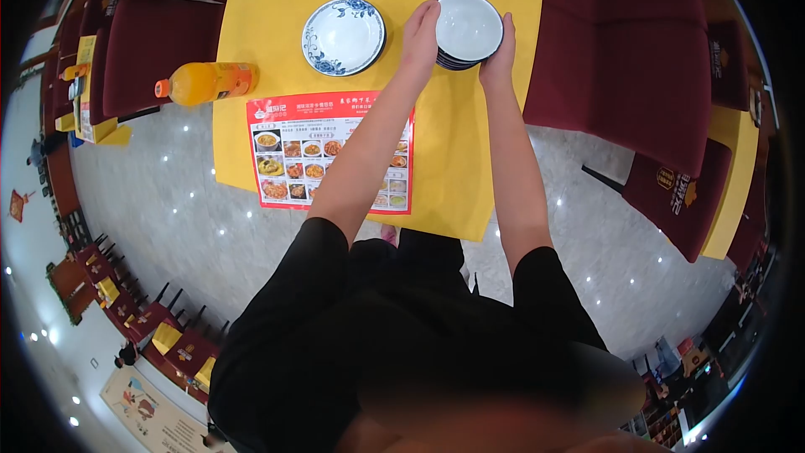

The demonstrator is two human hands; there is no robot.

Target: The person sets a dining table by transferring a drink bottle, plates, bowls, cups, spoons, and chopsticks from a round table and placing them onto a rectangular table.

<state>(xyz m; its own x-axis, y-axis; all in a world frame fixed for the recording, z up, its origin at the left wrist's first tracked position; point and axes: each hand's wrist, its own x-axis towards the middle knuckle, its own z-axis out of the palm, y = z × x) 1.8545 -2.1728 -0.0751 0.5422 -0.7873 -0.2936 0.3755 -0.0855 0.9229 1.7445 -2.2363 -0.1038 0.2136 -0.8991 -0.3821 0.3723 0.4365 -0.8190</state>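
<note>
A stack of white bowls with dark blue outsides [470, 27] stands at the far part of the yellow table [457, 134]. My left hand [421, 27] wraps its left side and my right hand [501, 57] its right side, so the stack is held between both palms. Left of my left hand lies a white plate with blue flowers [342, 37]; a rim beneath it hints at more plates. Under my left forearm a red-bordered picture menu [285, 151] lies flat, partly covered by the arm.
An orange juice bottle [210, 82] lies on its side at the table's left edge. Dark red chairs stand on the left [168, 33] and right [620, 42] of the table. More tables and chairs are farther off on both sides.
</note>
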